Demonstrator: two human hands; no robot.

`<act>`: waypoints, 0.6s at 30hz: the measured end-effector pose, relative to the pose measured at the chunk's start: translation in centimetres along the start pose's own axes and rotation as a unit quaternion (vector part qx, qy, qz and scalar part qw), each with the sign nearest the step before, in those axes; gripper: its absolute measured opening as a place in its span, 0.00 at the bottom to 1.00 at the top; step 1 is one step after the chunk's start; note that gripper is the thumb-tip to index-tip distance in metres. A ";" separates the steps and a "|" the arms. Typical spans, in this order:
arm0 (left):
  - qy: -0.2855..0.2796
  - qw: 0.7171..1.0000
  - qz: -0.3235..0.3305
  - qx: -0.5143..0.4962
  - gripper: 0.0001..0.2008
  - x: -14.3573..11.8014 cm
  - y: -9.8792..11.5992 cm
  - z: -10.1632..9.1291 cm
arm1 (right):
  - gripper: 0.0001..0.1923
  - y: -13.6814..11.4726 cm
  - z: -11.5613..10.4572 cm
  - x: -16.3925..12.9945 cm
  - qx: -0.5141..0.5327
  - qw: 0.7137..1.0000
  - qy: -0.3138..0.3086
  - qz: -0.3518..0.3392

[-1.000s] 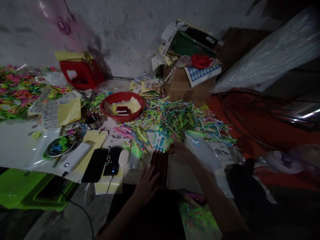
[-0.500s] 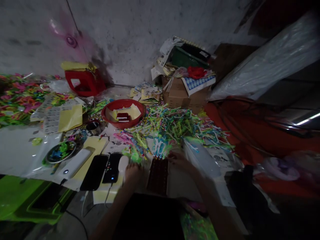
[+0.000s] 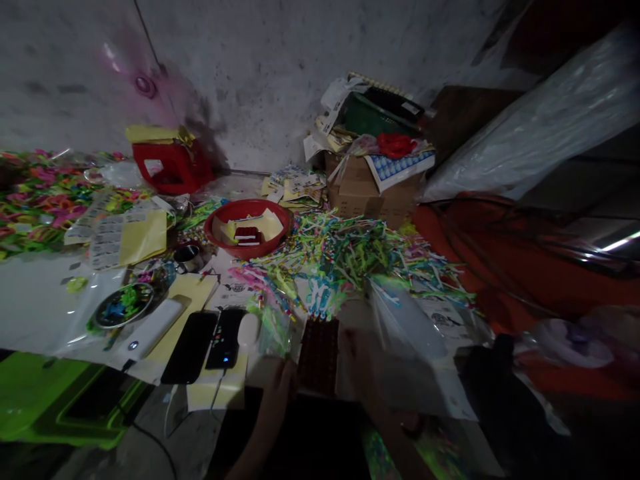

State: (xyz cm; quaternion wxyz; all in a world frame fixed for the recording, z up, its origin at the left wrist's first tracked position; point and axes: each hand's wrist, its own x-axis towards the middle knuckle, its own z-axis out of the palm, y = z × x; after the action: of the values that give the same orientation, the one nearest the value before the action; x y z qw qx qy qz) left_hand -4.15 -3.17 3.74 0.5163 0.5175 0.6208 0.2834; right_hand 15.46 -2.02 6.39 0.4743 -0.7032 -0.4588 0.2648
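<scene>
A dark red grooved block (image 3: 319,355) lies on the table in front of me, with white and blue thin pieces (image 3: 319,297) standing out at its far end. My left hand (image 3: 284,377) is by the near left edge of the block; its fingers are dim, and whether they hold anything is hidden. Beside the block's right edge is my right hand (image 3: 353,347), smeared by motion. Just beyond my left hand lies a clear plastic bag (image 3: 275,331) with something green in it. A loose heap of colourful thin sticks with figures (image 3: 360,250) spreads behind the block.
Left of my hands are a white earbud case (image 3: 249,329), two phones (image 3: 189,348) and a white power bank (image 3: 153,327) with cables. A red basin (image 3: 247,250) stands farther back, and a cardboard box (image 3: 373,197) by the wall. Clear plastic sheeting (image 3: 407,320) lies right.
My left hand has drawn back toward me and a little right, off the clear bag. My right hand has come down from the block's far right corner along its side.
</scene>
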 end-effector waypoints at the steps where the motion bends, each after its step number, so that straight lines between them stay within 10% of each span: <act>1: -0.004 0.998 0.011 -0.054 0.30 -0.9 -0.7 0.7 | 0.25 -0.6 0.8 -1.0 0.006 0.996 -0.093 0.011; 5: -0.020 0.992 0.023 -0.126 0.28 -2.9 -2.0 2.2 | 0.26 -2.6 3.0 -3.5 0.034 0.929 -0.367 0.019; 18: -0.090 0.969 0.215 0.080 0.14 -1.6 0.6 -0.3 | 0.21 -0.6 -0.7 -0.4 0.098 0.927 -0.353 0.080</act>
State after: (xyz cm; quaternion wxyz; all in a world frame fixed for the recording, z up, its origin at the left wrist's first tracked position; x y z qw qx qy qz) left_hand -4.32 -4.44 4.92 0.4543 0.7018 0.4662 0.2895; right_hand 15.59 -2.59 7.23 0.3255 -0.5489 -0.5106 0.5762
